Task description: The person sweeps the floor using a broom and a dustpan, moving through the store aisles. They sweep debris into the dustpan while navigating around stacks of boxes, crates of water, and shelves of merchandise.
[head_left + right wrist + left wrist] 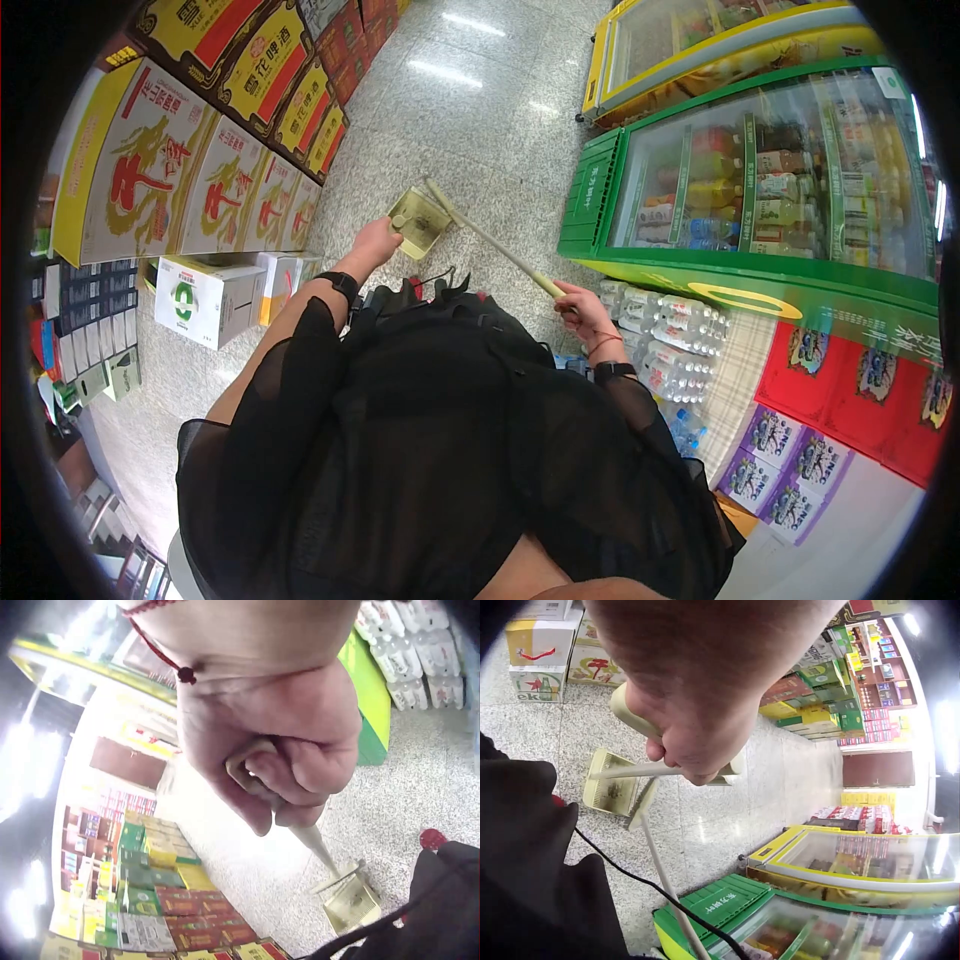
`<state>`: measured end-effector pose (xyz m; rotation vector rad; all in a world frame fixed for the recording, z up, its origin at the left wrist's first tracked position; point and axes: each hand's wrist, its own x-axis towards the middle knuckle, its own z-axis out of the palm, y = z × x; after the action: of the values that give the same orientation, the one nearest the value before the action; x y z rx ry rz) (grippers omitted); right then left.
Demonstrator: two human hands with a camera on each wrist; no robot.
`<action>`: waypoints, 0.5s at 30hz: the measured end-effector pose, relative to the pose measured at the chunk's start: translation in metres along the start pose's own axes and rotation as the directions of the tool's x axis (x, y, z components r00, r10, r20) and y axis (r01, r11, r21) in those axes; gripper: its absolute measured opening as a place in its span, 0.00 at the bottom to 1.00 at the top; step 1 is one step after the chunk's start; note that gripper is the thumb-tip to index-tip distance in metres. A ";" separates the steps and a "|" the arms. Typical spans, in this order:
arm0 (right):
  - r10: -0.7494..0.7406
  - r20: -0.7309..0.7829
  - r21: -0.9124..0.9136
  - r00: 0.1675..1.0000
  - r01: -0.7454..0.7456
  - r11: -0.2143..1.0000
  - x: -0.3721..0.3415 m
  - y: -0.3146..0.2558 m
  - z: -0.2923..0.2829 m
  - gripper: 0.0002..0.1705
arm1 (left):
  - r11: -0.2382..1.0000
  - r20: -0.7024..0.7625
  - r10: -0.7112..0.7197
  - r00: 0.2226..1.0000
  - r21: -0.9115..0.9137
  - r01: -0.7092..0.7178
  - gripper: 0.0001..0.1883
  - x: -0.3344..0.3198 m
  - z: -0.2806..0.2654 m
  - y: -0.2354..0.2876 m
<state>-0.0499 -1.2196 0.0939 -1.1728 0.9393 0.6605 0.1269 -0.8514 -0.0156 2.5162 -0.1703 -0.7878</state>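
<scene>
At upper centre, the left hand (376,243) grips a dustpan (413,247), likely steadying it; the right hand (588,312) clasps a broom (501,247), tip unclear.

The left arm (285,325) reaches forward and slants inward ahead of the torso (430,430), carrying the left hand (375,243) farther out than its partner. Its fingers (655,751) are curled in a grip below the left wrist (352,268). The right arm (645,405) lies nearer the body; past the right wrist (605,345), the right hand (586,308) grips tightly, fingers folded toward the palm. The two hands are well apart.
</scene>
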 end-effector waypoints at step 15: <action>-0.061 -0.238 -0.025 0.969 0.057 0.998 0.072 -0.065 -0.130 0.12 | 0.996 -0.087 -0.064 0.994 -0.072 0.057 0.19 0.048 0.029 0.101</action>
<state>0.0046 -1.3649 0.0475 -1.3115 1.0974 0.4869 0.1529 -0.9639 -0.0099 2.4953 -0.0360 -0.6914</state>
